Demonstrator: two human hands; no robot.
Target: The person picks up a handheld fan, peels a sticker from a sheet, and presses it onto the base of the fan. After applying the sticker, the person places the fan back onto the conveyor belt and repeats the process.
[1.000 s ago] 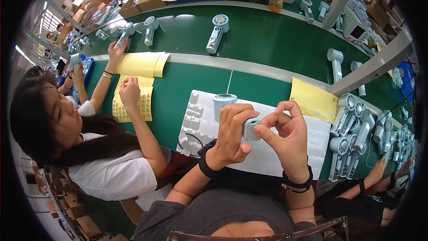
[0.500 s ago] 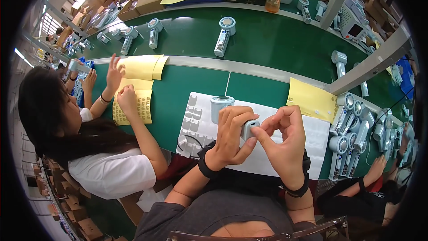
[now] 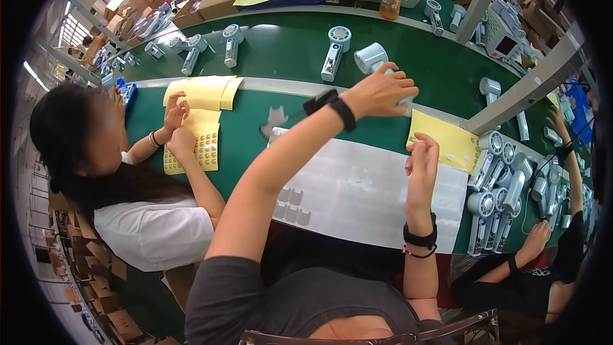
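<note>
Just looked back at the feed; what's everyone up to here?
The person holds a pale blue handheld fan aslant in the left grip, seen against the far green surface; whether it touches down is unclear. The right grip is up by a yellow sheet, half curled; I can't tell if it holds anything. A white sheet with some grey shapes lies before the person, more fans are clustered at the right, and a co-worker in white sits at the left.

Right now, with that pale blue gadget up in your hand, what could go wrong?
The pale blue gadget might slip, since only the left hand holds it. It could also bump the other gadget lying close by on the green surface.
</note>
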